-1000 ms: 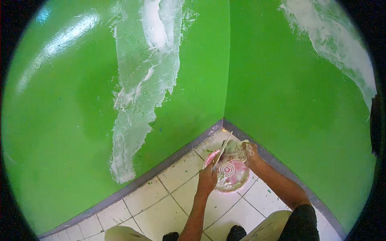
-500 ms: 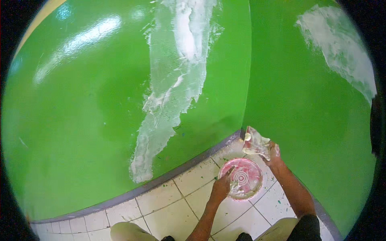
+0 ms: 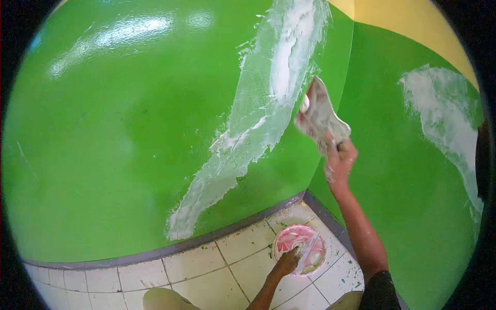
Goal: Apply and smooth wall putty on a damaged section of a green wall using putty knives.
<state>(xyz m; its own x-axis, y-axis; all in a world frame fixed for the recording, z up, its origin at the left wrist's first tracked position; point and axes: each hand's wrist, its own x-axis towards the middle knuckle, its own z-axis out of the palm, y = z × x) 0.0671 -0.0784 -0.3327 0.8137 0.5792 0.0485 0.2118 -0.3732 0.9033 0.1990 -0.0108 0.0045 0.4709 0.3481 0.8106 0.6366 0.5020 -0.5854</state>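
My right hand [image 3: 338, 157] is raised against the green wall and grips a flat putty scraper [image 3: 319, 114] smeared with white filler. The blade rests at the right edge of a long white filler streak [image 3: 248, 134] that runs down the wall near the corner. My left hand [image 3: 287, 262] is low, on the rim of a round pink bowl [image 3: 299, 248] of white filler that stands on the tiled floor in the corner.
Two green walls meet in a corner with a grey skirting strip [image 3: 227, 237] at the floor. A second white filler patch [image 3: 454, 129] marks the right wall, under a yellow band [image 3: 408, 26]. White floor tiles [image 3: 206, 279] lie below. My knees show at the lower edge.
My right hand has lifted the scraper from the bowl up to the wall's white streak. The view has tilted upward. My left hand stays at the bowl.
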